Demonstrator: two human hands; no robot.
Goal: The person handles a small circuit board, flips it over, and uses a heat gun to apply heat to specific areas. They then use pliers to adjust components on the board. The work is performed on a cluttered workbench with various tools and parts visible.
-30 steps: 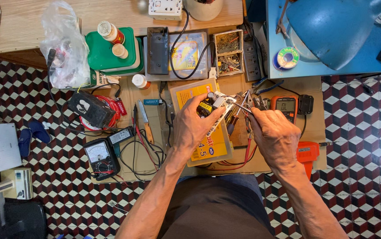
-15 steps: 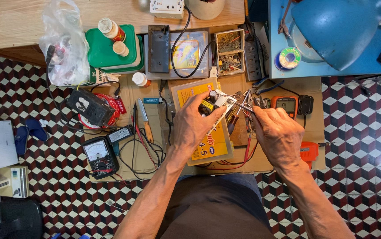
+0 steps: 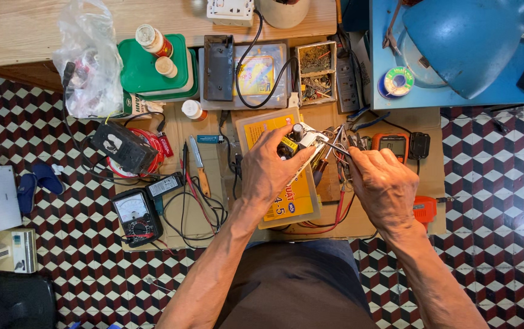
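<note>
While the left hand point(image 3: 272, 167) grips a small circuit board point(image 3: 295, 145), the right hand point(image 3: 383, 183) works pliers point(image 3: 338, 146) at it; work looks unfinished, midway.

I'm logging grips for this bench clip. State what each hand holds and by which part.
The left hand pinches a small circuit board by its near edge. The right hand holds a thin metal tool by its rear end; its kind cannot be told.

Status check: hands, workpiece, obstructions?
Left hand grips small circuit board with black capacitor. Right hand holds thin metal tool at board's edge. Red wires trail beneath.
</note>
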